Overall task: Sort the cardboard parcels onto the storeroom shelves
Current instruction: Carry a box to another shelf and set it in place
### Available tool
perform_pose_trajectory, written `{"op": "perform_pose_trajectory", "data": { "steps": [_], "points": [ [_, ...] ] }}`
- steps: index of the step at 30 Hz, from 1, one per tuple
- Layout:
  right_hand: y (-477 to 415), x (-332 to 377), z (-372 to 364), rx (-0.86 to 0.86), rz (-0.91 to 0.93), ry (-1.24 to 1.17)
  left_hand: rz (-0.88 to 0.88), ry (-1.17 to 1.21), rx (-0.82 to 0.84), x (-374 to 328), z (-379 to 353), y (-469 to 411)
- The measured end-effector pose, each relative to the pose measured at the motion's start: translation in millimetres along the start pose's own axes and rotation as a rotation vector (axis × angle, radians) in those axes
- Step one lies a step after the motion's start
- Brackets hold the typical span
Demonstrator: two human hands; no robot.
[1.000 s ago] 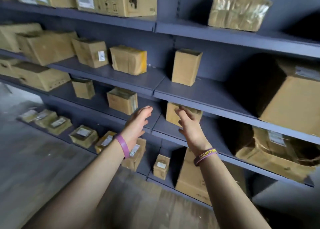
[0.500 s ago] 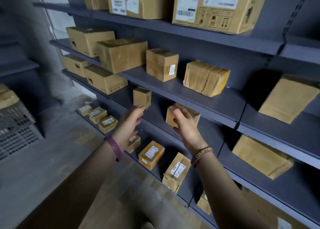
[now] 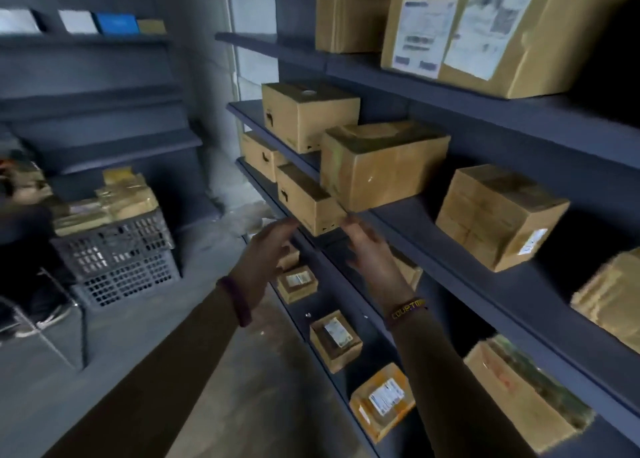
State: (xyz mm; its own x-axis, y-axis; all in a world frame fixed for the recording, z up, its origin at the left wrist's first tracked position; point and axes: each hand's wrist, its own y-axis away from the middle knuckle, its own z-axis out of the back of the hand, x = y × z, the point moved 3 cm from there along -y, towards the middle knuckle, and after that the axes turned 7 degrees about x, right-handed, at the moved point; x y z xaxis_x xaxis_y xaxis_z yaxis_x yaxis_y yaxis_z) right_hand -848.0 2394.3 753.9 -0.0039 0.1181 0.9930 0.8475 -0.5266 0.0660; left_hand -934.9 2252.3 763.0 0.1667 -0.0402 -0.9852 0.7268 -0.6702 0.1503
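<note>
1. Head view: both my hands are raised in front of the dark shelf unit [image 3: 450, 249], and neither one holds anything.
2. My left hand [image 3: 266, 253] has its fingers loosely spread and reaching forward, the tips just below the near corner of a long parcel [image 3: 304, 199] on the shelf; whether they touch it I cannot tell, since the hand is blurred.
3. My right hand [image 3: 370, 249] is relaxed with straight fingers, just right of and below that same parcel's corner, in front of the shelf edge.
4. Above that parcel, one board up, sits a big parcel [image 3: 381, 166], overhanging its board.
5. Right of the big parcel, on the same board, stands a tilted parcel [image 3: 498, 215] with a small label.
6. Below my hands, on the lowest board, small labelled parcels [image 3: 334, 340] lie in a row.
7. Far left of the shelf unit, a grey crate [image 3: 121, 260] holds more parcels.
</note>
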Motion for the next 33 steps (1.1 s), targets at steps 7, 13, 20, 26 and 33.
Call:
{"op": "perform_pose_trajectory", "data": {
  "steps": [7, 13, 20, 26, 33],
  "points": [
    [-129, -1, -63, 0.061, -0.050, 0.042, -0.030, 0.008, -0.072, -24, 83, -91],
    [-220, -6, -106, -0.006, 0.004, 0.067, -0.019, 0.023, -0.043, -34, 152, -179],
    [-332, 7, -152, -0.223, 0.111, 0.009, 0.007, -0.016, 0.023, -66, 237, -308],
    [-398, 21, -153, -0.410, 0.093, 0.045, -0.005, -0.127, 0.124, -92, 276, -401],
    [-464, 18, -114, -0.645, 0.131, 0.058, -0.014, -0.259, 0.237, -103, 280, -530]
  ]
}}
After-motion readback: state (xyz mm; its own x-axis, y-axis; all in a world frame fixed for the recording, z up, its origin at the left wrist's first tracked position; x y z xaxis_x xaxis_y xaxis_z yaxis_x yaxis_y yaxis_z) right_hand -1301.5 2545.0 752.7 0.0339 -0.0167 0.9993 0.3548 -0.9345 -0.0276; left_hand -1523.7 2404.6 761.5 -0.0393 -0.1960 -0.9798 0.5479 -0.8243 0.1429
